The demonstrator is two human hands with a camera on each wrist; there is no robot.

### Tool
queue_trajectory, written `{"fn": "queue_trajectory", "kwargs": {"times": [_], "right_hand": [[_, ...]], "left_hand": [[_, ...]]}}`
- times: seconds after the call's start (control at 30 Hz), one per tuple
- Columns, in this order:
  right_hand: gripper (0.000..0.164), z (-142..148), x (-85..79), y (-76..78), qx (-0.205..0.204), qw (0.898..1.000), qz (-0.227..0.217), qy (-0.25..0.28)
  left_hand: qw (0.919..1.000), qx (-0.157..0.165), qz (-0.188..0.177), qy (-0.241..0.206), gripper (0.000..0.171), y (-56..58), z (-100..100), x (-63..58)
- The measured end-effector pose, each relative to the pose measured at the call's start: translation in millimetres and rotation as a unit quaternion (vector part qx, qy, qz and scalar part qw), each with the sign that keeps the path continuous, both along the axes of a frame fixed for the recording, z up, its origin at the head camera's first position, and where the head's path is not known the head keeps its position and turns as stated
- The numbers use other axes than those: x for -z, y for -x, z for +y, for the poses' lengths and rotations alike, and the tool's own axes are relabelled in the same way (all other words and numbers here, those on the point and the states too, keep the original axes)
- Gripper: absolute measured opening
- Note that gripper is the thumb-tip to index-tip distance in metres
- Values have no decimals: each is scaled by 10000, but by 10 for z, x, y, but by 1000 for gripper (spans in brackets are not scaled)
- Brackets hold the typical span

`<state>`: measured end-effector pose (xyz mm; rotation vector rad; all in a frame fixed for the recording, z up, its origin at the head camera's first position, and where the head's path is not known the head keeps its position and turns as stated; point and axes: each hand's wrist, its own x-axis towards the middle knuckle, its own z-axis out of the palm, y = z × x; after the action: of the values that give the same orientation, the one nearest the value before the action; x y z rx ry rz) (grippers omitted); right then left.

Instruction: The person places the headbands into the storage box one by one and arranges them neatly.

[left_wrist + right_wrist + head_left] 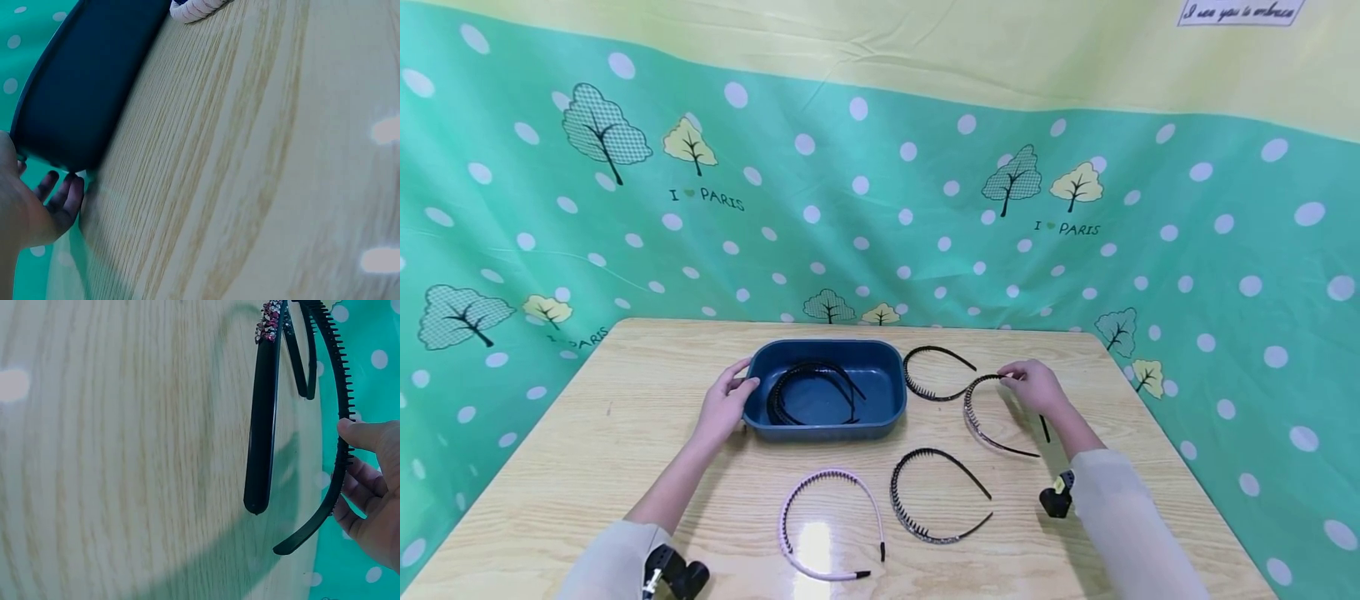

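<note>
- the right fingers [359, 432] are narrowed on one black headband [976, 423], thumb on one side and fingertips on the other, a little short of one tip; a slim arm like that likely suits a light pinch.
- that headband is in the right half of the surface [647, 450], nearer the far edge than the near one; a shadow beneath suggests the held arm is raised.
- it looks thin and open-ended, with a row of small comb teeth, pink and silver sparkle along the band, and smooth plain tips.
- the left fingers [74, 197] hold the left end of a blue bin [827, 432], thumb by the rim and the others curled at its underside, probably to steady it.
- the bin sits left of middle toward the far edge; black headbands [775, 400] lie nested inside, too overlapped to count.
- just right of it is a plainer-looking black headband [907, 379].
- toward the near edge, well apart from the fingers, lie a lilac headband [783, 521] and a silver-flecked black headband [895, 492], spread perhaps for easy picking.
</note>
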<state>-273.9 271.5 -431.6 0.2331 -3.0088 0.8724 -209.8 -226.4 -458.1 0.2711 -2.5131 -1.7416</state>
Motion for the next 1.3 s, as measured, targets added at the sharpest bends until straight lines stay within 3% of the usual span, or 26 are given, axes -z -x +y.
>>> {"fn": "queue_trajectory", "kwargs": {"times": [1.3], "right_hand": [[24, -371, -193, 80, -50, 9989, 56, 454]], "left_hand": [[10000, -12, -18, 51, 51, -4, -4, 13]]}}
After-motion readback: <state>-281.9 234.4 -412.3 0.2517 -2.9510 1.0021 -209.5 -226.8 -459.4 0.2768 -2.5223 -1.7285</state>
